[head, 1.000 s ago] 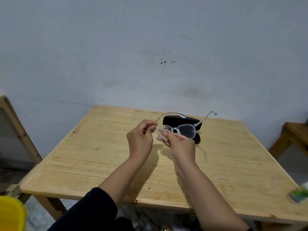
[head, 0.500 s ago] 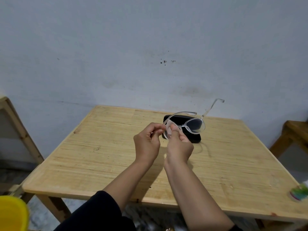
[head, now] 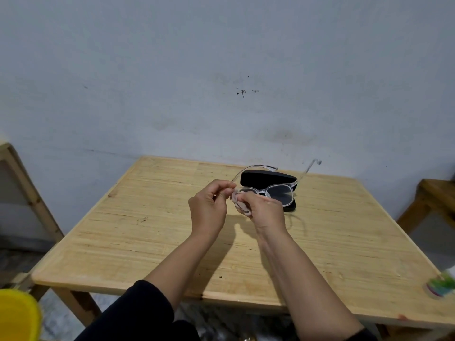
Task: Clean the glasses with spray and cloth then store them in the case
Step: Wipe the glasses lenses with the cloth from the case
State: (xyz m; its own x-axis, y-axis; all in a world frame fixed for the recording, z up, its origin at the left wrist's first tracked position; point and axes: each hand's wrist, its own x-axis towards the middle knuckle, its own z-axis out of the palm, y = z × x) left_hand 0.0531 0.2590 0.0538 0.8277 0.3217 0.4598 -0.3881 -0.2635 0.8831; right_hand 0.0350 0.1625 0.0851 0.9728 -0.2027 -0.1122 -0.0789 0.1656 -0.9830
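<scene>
Glasses (head: 272,193) held in both hands above black case (head: 261,178).

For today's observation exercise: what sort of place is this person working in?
Probably a plain room at home or in a workshop: a bare wooden table against a scuffed painted wall, with more raw wooden furniture beside it.

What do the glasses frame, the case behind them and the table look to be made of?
Glasses frame: clear glossy plastic, apparently; the table shows through its temples. Case: matte black, no shine, possibly fabric or faux leather; hard to tell. Table: light, unpainted wood with visible grain lines and plank joints.
</scene>
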